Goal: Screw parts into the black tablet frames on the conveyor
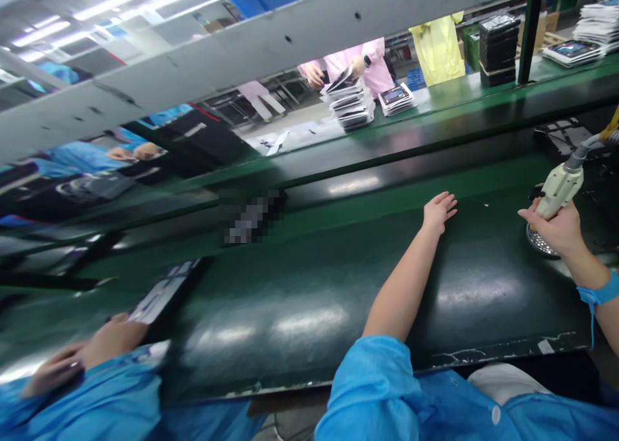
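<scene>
My left hand (439, 213) rests on the dark green work surface (367, 254), its fingers stretched out and nothing in it. My right hand (561, 231) is wrapped round a pale corded electric screwdriver (561, 186), which is tilted with its cable end up. The tip of the screwdriver is hidden behind my hand. Below that hand sits a round perforated dish (540, 241), partly covered by my fingers. A blue band (599, 291) circles my right wrist.
At left, a co-worker's hands (97, 347) are beside a blurred dark flat device (167, 293). Another dark piece (254, 218) lies farther back, pixelated. A metal beam (271, 41) crosses overhead. Behind stand a stack of packets (353, 106) and a black stack (499, 51).
</scene>
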Demonstrator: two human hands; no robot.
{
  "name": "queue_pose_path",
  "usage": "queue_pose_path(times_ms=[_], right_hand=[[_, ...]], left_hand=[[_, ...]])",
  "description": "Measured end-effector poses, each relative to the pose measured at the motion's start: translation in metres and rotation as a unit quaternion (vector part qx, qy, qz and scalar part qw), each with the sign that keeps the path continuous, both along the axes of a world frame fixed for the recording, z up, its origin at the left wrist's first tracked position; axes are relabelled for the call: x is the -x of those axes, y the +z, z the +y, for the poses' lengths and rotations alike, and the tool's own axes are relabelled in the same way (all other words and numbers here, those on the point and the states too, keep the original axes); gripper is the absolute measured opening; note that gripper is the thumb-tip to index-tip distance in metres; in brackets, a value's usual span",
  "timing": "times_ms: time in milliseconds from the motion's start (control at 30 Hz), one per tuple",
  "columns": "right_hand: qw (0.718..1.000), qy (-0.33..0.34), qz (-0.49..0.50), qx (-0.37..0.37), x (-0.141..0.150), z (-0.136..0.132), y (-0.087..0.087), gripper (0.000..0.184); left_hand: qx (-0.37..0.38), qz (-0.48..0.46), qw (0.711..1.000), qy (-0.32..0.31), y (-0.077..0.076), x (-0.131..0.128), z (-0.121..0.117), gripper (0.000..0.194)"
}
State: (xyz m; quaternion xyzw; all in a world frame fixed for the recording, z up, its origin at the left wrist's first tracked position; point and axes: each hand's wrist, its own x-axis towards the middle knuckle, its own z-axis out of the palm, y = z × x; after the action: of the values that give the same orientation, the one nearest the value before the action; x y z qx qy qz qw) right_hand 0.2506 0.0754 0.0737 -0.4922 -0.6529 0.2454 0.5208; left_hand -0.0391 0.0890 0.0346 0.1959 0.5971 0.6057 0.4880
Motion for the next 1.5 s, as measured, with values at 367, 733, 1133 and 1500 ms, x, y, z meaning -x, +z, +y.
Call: queue_pose_path(times_ms=[367,733,1133,1500], right_hand=[[1.0,0.001,-0.003,-0.007,0.001,0.0,-0.002,0.052],[1.0,0.01,0.003,-0.006,0.002,-0.003,0.005,0.043],[1.0,0.017,0.005,0.013,0.001,-0.002,0.008,0.04],[1.0,-0.001,0.009,0.002,0.003,-0.002,0.007,0.042]], left_hand=[[0.008,0.097,0.993,0.069,-0.01,0.021,0.016,0.008],[0.005,0.206,0.978,0.034,0.003,0.052,0.022,0.014],[-0.061,0.219,0.971,0.078,0.008,0.043,0.013,0.046],[-0.034,0.215,0.975,0.037,0.0,0.04,0.0,0.018]])
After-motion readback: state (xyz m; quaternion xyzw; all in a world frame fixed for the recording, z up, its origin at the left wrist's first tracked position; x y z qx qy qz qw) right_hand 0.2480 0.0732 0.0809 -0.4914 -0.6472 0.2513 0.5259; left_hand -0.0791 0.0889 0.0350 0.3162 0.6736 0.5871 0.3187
